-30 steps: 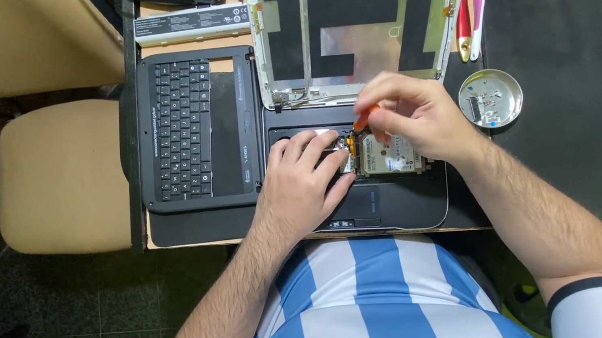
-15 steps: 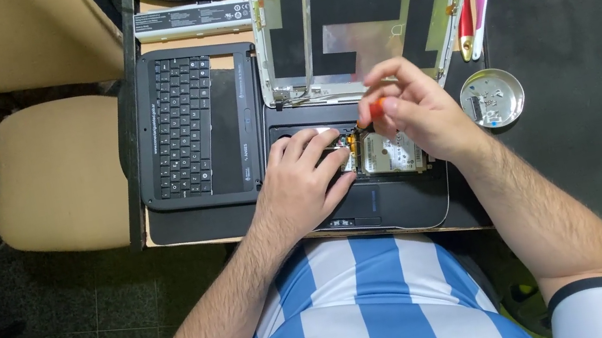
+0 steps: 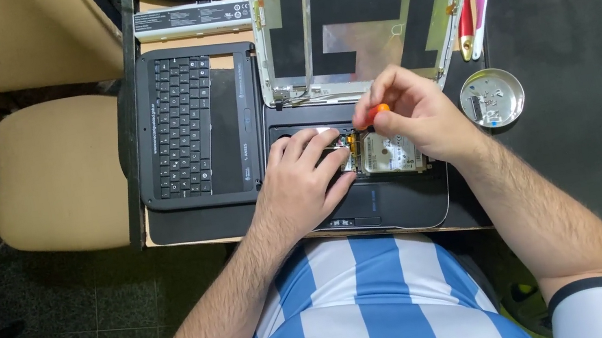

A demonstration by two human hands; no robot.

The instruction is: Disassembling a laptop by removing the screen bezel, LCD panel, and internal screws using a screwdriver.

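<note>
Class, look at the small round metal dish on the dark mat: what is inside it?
The round metal dish holds a few small dark bits, probably screws, though they are too small to tell for sure. Nothing covers the dish; the right hand is beside it, not over it.

Detached black keyboard panel left on the table, round metal dish right, red and pink tools beside it, beige chair far left.
</note>
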